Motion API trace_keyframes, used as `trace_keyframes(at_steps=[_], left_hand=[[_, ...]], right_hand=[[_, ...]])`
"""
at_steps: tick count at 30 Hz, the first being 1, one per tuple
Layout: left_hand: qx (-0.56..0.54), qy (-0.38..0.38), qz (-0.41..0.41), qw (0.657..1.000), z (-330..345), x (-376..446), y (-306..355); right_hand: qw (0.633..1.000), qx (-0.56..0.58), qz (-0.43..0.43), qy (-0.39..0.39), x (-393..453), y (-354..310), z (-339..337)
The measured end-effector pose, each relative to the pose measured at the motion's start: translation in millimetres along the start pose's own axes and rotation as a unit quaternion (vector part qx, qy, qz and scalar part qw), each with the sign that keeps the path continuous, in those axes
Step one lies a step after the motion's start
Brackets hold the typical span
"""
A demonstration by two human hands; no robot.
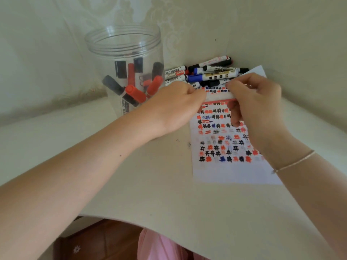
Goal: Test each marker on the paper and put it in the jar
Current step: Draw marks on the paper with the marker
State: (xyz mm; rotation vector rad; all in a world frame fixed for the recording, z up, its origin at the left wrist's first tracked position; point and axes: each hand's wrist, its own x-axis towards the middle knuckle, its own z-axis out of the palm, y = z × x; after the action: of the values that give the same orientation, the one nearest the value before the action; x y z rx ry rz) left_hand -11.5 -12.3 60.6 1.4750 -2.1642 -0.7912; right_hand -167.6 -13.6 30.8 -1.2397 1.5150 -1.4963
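A white marker with red trim (218,97) is held level above the paper (231,171). My left hand (174,107) grips its left end, and my right hand (257,102) grips its right end; both ends are hidden by the fingers. The paper lies on the table and is covered with red, black and blue hash marks. A clear plastic jar (124,44) stands to the left with several red and black markers inside. A pile of markers (210,73) lies against the wall behind my hands.
The white table (150,184) meets the wall close behind the jar and the pile. Its front edge runs diagonally at the bottom, with a brown floor and pink fabric below. A thin bracelet (294,162) circles my right wrist.
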Motion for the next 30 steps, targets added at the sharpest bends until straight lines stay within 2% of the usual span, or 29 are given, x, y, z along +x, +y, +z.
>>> trace_keyframes(at_steps=[3, 7, 10, 12, 14, 15, 18, 20, 22, 25, 30], left_hand=[[-0.007, 0.021, 0.006, 1.000, 1.8, -1.2, -3.1], [0.001, 0.020, 0.014, 1.000, 8.3, -3.3, -7.0], [0.008, 0.011, 0.030, 0.999, 11.1, -2.1, -11.3], [-0.019, -0.006, 0.043, 0.999, 15.0, -1.4, -13.5], [-0.048, -0.028, 0.047, 0.997, 20.8, -1.4, -16.0], [-0.048, -0.037, 0.042, 0.997, 23.9, -1.8, -18.3], [0.000, -0.056, -0.002, 0.998, 30.6, -4.7, -32.8], [0.078, -0.069, -0.013, 0.994, 32.6, -6.8, -42.5], [0.140, -0.095, -0.006, 0.986, 33.5, -6.5, -46.7], [0.159, -0.144, -0.016, 0.977, 28.9, -4.1, -46.2], [0.141, -0.186, -0.027, 0.972, 22.8, -4.2, -45.4]], right_hand=[[1.000, -0.024, -0.005, 0.004, -0.1, 2.8, 2.7], [0.990, 0.110, 0.083, 0.008, -5.4, 14.9, 3.8], [0.936, 0.303, 0.162, -0.068, -7.8, 20.8, 3.6], [0.904, 0.352, 0.190, -0.150, -9.7, 22.6, 5.7], [0.909, 0.314, 0.179, -0.208, -11.3, 23.6, 9.8], [0.917, 0.296, 0.174, -0.200, -9.3, 24.5, 9.8], [0.935, 0.299, 0.172, -0.086, 1.3, 24.7, -1.9], [0.957, 0.247, 0.137, -0.067, 4.9, 25.1, -11.1], [0.968, 0.182, 0.112, -0.136, 0.8, 26.3, -12.2], [0.961, 0.111, 0.100, -0.233, -9.0, 26.7, -8.4], [0.965, 0.038, 0.082, -0.246, -22.9, 27.3, -0.2]])
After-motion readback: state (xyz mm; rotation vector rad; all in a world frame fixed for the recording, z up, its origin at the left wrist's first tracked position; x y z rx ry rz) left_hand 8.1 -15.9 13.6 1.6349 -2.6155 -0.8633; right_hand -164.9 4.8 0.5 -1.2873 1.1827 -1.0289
